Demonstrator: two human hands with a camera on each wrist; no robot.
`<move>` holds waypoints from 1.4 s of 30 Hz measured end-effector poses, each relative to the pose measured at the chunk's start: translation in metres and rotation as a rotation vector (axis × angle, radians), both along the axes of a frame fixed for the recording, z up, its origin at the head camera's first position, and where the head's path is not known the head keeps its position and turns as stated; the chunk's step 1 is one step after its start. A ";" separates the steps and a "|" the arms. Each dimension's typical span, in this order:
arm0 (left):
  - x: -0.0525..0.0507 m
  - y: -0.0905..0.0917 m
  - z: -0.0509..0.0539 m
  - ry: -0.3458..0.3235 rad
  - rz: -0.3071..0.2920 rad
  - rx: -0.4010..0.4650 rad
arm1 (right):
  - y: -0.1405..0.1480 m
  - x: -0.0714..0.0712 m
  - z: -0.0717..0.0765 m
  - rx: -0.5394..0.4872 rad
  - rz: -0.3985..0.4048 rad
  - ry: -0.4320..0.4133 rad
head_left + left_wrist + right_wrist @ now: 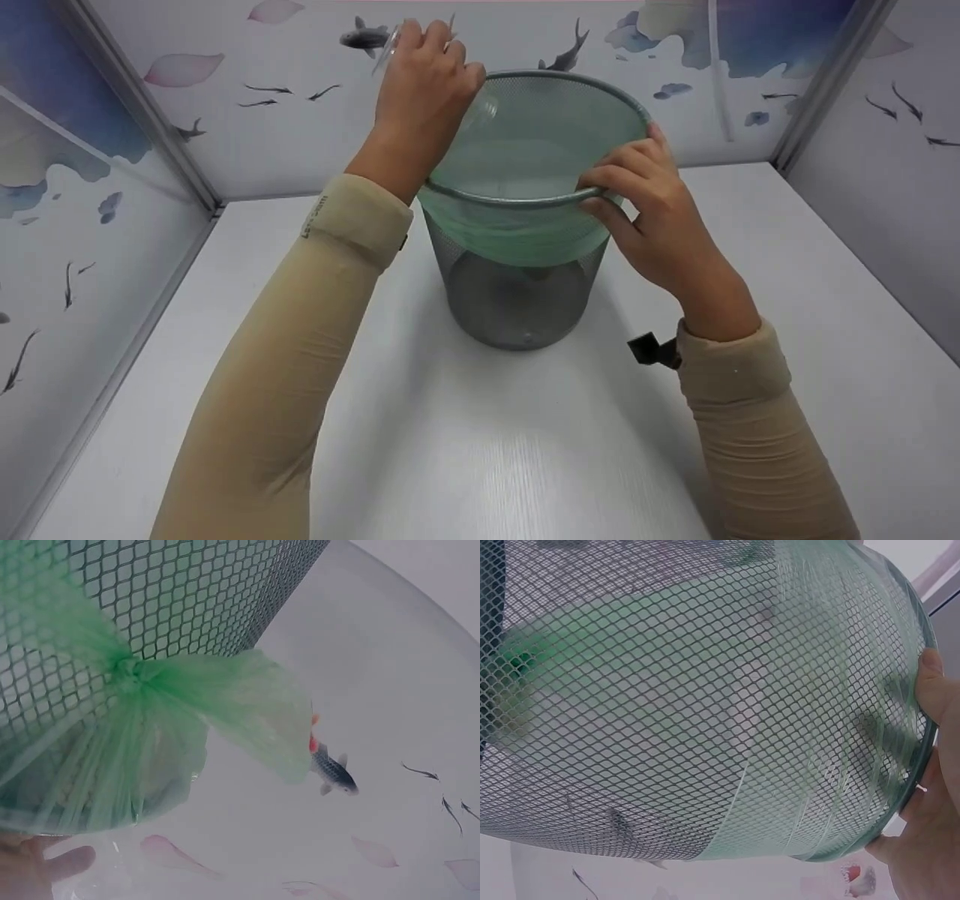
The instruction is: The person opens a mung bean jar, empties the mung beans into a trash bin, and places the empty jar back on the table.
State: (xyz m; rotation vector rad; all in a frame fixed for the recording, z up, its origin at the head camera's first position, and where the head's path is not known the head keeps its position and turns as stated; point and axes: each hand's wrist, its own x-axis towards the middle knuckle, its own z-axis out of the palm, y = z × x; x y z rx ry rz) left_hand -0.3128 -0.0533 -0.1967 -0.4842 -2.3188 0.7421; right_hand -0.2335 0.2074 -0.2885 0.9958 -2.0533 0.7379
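Observation:
A dark wire-mesh wastebasket (pixel 517 300) stands upright on the white table, lined with a translucent green trash bag (pixel 525 244) folded over its rim. In the left wrist view, part of the bag (pixel 135 675) is gathered into a knot outside the mesh. At the far left of the rim, my left hand (pixel 431 90) curls around a clear plastic item (pixel 386 51), its kind unclear. My right hand (pixel 645 199) grips the basket's right rim over the bag, some fingers inside and the thumb outside. Through the mesh (pixel 667 727), the bag shows inside the basket.
The white tabletop (pixel 495 450) extends in front of the basket. Printed panels with fish and petals (pixel 262 135) form walls behind and at both sides. A small black device (pixel 652 350) sits at the right cuff.

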 end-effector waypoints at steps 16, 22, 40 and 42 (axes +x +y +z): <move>0.012 -0.018 0.012 0.157 -0.275 0.625 | -0.007 -0.002 -0.003 -0.012 -0.067 0.023; 0.030 -0.022 0.007 0.088 -0.351 0.790 | -0.006 -0.005 -0.003 -0.042 -0.061 0.029; 0.096 -0.051 -0.057 -0.168 -0.538 1.237 | -0.011 -0.012 0.004 0.017 -0.067 -0.032; 0.099 -0.051 -0.066 -0.257 -0.577 1.286 | -0.009 -0.014 0.005 0.015 -0.070 -0.039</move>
